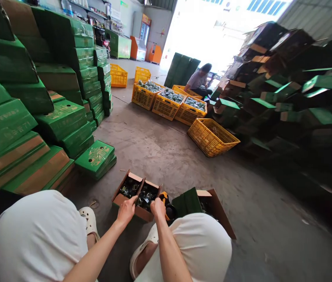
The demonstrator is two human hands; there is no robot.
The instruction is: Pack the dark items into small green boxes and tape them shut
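An open cardboard box (144, 214) sits on the floor between my feet, parted by an upright cardboard divider (141, 187). Shiny clear-wrapped dark pieces (146, 198) fill both sides; their kind is too small to tell. My left hand (127, 211) is closed, pinching the near end of the divider. At the box's near right corner, my right hand (158, 208) is closed on the cardboard edge, its fingertips partly hidden. Just right of that hand lies a yellow and black tape dispenser (168, 207). Another open green box (188, 205) stands beside my right knee, partly hidden by it.
Stacked green boxes (60, 117) rise on the left, with a low pair of boxes (97, 156) nearer. Ahead are yellow crates (166, 106) of wrapped pieces and a tilted yellow crate (211, 139). A person (199, 80) sits behind them. Piled cartons (283, 90) fill the right.
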